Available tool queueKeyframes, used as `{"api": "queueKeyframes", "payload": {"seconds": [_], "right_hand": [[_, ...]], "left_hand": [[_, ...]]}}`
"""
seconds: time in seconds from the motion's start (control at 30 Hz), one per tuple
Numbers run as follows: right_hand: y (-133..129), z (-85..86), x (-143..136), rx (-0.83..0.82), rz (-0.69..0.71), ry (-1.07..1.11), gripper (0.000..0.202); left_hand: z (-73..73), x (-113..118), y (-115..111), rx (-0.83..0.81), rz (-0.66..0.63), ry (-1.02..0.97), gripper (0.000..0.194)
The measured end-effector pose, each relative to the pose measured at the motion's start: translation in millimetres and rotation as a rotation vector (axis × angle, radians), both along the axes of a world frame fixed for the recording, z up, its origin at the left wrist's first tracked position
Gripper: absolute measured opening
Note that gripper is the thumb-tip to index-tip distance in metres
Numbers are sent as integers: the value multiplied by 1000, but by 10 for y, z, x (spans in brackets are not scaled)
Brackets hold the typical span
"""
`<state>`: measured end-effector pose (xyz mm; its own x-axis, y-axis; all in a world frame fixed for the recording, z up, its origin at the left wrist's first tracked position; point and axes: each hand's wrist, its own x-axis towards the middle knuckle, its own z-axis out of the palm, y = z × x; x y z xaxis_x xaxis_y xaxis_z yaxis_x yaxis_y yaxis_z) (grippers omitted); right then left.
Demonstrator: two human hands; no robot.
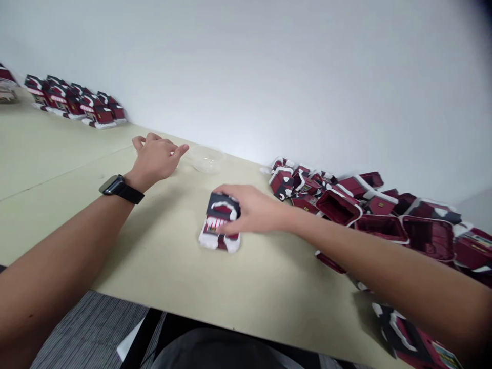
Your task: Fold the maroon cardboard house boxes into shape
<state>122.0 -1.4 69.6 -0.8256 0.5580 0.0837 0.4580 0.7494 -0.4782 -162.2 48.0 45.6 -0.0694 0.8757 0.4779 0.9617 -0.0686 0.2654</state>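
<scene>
My right hand [249,209] is wrapped round the side of a small dark red house [220,225] with a black roof and white snow trim, at the middle of the table. The house stands on its white base. Farther back and to the left, my left hand [158,155] hangs over the table, fingers bent and pointing away, thumb stretched to the right. Something small and pale shows near its palm, too hidden to make out. A clear round dish [207,159] lies just right of that hand.
A large pile of similar houses [338,205], many tipped over with hollow undersides showing, covers the right side. Another house [417,338] lies at the near right corner. Several upright houses [98,111] stand by the wall at the back left. The table's front edge [184,322] runs below.
</scene>
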Motion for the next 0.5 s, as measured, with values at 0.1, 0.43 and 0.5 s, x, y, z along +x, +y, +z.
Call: {"api": "queueKeyframes", "payload": {"seconds": [0.1,0.43,0.5], "right_hand": [[-257,-82,-40,26,44,11,65],[682,-49,-8,59,-182,-96,64],[1085,-73,61,82,-305,-150,70]], "left_hand": [[0,12,-16,-23,5,5,65],[-61,-36,66,-15,7,-4,64],[-81,-51,85,-9,14,-7,64]]}}
